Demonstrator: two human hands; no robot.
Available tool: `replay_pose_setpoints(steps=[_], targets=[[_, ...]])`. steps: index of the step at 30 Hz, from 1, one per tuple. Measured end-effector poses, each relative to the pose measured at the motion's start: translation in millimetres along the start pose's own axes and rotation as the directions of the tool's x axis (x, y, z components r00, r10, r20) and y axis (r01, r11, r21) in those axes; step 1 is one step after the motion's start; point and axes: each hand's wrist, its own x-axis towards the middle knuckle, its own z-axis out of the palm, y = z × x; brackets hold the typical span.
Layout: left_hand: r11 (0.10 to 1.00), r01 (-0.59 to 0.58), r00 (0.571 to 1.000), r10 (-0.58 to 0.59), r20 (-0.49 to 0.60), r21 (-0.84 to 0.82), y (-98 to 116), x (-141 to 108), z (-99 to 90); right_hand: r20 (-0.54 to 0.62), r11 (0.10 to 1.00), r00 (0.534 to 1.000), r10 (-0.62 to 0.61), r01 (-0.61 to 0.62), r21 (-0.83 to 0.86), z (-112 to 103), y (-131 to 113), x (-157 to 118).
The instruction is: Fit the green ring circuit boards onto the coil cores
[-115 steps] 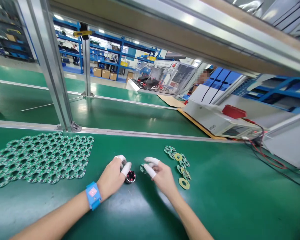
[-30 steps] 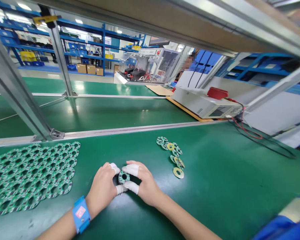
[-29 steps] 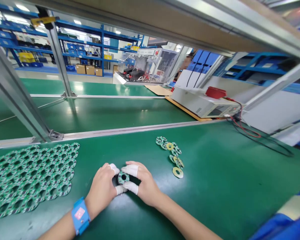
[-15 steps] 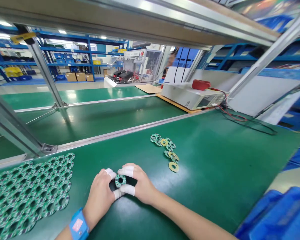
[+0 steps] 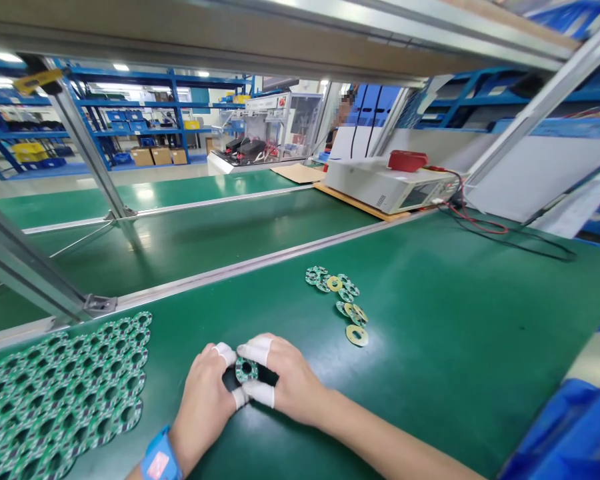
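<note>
While blue shelving (image 5: pixel 130 120) lines the factory hall behind, a green worktop (image 5: pixel 430 333) carries one ring-shaped circuit board (image 5: pixel 246 369), pinched between the left hand (image 5: pixel 205 400) and right hand (image 5: pixel 290 387), fingertips closed on it.

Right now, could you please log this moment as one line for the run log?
left hand: on ring board | right hand: on ring board | panel: left | loose rings: right
</note>
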Motion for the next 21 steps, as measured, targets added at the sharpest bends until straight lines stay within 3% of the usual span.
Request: replay_pose_setpoints(steps=[9, 21], targets=[[1.0, 0.004, 1.0, -0.003, 0.024, -0.019, 2, -1, -2.4, 0.145, 0.994, 0.986, 0.082, -0.092, 0.063, -12, -10, 13], [1.0, 0.006, 1.0, -0.005, 0.029, -0.026, 1, 2, -0.6, 0.084, 0.951, 0.973, 0.215, -0.228, 0.211, 2, -6, 6]])
